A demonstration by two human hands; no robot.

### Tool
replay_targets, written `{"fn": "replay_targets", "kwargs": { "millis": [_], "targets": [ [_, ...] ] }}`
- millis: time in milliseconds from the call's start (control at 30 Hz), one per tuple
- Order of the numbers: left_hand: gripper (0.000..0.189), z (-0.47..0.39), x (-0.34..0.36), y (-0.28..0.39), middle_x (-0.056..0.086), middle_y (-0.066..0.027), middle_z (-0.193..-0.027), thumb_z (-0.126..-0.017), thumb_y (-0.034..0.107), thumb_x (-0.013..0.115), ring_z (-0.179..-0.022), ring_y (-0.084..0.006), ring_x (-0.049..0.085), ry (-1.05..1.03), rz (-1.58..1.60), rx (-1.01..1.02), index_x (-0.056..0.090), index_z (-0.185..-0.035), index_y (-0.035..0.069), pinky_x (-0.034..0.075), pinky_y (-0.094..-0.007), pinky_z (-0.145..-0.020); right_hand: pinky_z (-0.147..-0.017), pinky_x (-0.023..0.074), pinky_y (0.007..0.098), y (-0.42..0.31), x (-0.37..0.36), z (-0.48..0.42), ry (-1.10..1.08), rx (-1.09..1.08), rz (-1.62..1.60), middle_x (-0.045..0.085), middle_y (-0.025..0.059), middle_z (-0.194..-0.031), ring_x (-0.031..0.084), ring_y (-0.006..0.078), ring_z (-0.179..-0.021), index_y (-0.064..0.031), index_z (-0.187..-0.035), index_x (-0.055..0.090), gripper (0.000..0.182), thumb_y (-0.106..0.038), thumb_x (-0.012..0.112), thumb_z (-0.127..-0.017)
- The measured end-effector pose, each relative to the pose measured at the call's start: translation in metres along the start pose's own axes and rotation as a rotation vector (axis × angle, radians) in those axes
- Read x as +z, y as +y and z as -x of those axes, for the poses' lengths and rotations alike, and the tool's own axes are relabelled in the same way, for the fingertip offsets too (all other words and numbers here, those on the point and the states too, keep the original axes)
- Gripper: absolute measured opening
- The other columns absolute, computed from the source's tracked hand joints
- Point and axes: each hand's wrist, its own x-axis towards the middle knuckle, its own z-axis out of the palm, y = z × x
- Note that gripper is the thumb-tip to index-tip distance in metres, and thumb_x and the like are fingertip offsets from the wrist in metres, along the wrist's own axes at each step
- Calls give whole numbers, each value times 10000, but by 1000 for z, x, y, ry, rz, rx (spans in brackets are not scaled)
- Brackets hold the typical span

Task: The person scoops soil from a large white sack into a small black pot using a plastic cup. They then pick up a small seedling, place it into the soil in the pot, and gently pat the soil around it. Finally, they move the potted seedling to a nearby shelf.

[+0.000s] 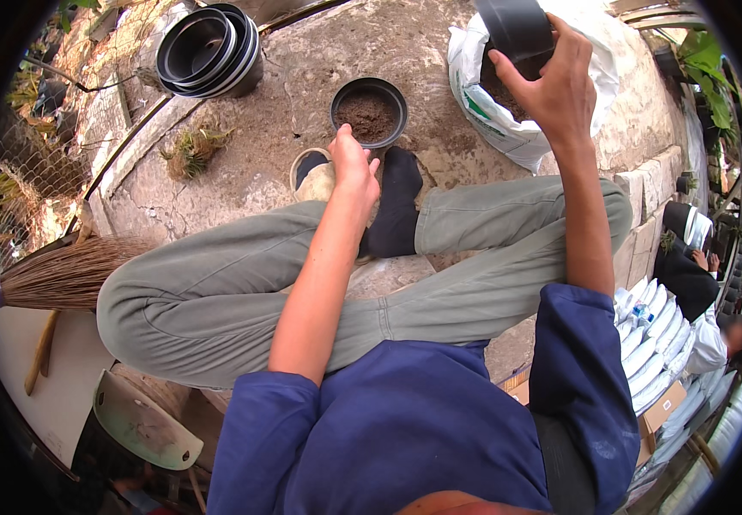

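Note:
My right hand (pixel 554 90) is shut on a black plastic pot (pixel 517 27), held tilted over the mouth of a white sack (pixel 506 138). Dark soil (pixel 503 90) shows inside the sack, partly hidden by the hand and pot. Another black pot (pixel 403 109) stands on the ground ahead of my feet, with loose brown soil (pixel 369 116) in it. At this pot's near rim is my left hand (pixel 355 164), fingers apart. Its fingertips overlap the rim in view; whether they touch it is unclear.
Nested black pots (pixel 255 71) stand at the upper left, near a grassy plant clump (pixel 194 153). A stick broom (pixel 68 273) lies left of my knee. At right, a person (pixel 705 341) sits beyond stacked white bags (pixel 651 341). A chain-link fence (pixel 36 161) borders the left.

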Motion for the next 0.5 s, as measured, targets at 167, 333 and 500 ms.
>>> {"fn": "replay_targets", "kwargs": {
  "millis": [167, 333, 500],
  "targets": [
    [839, 3, 3, 0, 11, -176, -1673, -1005, 429, 491, -1505, -416, 194, 30, 14, 3, 38, -1605, 55, 233, -570, -1191, -828, 561, 447, 45, 12, 7, -157, 155, 169, 628, 216, -1188, 693, 380, -1000, 19, -1312, 538, 858, -637, 712, -786],
    [845, 3, 5, 0, 11, -178, -1672, -1004, 427, 494, -1504, -417, 198, 39, 5, 6, 29, -1605, 58, 236, -571, -1190, -917, 530, 471, 45, 32, 19, -559, 273, 94, 598, 223, -1279, 646, 393, -1126, -8, -1370, 506, 887, -660, 674, -793],
    [844, 2, 4, 1, 12, -172, -1672, -1003, 429, 489, -1503, -417, 200, 31, 4, 2, 23, -1608, 71, 237, -570, -1188, -872, 540, 413, 63, 35, 14, -575, 365, -72, 668, 231, -1144, 696, 323, -1000, 53, -1309, 564, 865, -658, 636, -823]
  ]
}}
